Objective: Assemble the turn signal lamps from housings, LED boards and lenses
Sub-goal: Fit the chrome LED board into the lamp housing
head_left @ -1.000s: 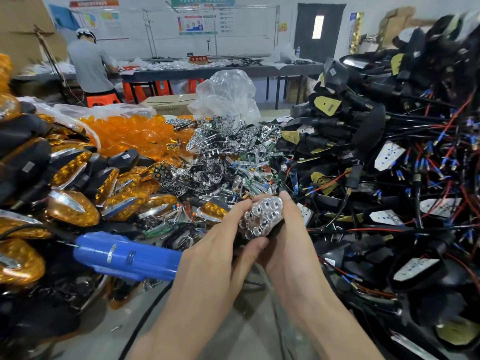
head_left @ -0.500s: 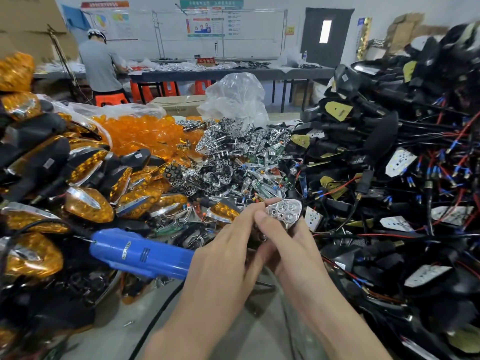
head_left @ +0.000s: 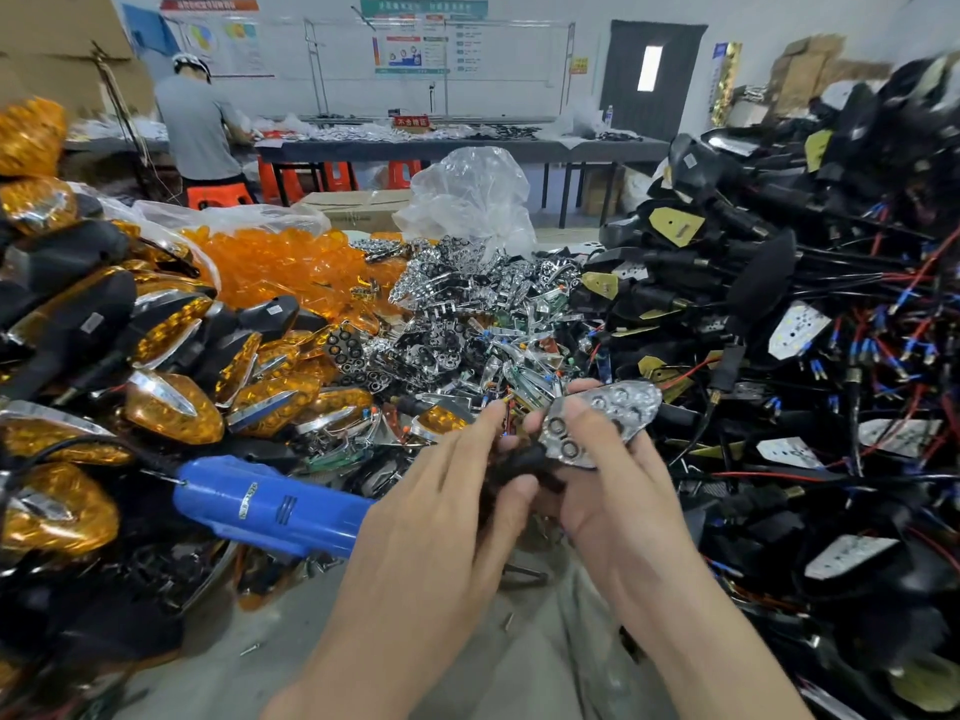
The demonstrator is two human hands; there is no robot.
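A chrome reflector plate (head_left: 602, 418) with round LED holes sits tilted between both hands at the centre. My right hand (head_left: 613, 491) holds it from below and the right, thumb pressed on its face. My left hand (head_left: 457, 506) curls around a dark housing (head_left: 519, 467) under the plate, mostly hidden by the fingers. Loose chrome reflectors (head_left: 457, 324) are heaped just behind the hands. Amber lenses (head_left: 280, 267) are piled at the back left. Black housings with wires and white LED boards (head_left: 795, 330) stack up on the right.
A blue electric screwdriver (head_left: 270, 504) lies left of my left hand. Finished amber lamps (head_left: 171, 402) pile up on the left. A clear plastic bag (head_left: 467, 200) stands behind the reflectors. A person in grey works at a far table (head_left: 462, 145).
The chrome plate has turned from a bunched, end-on view to lying flatter and face up, shifted slightly right. Both hands have stayed together around it.
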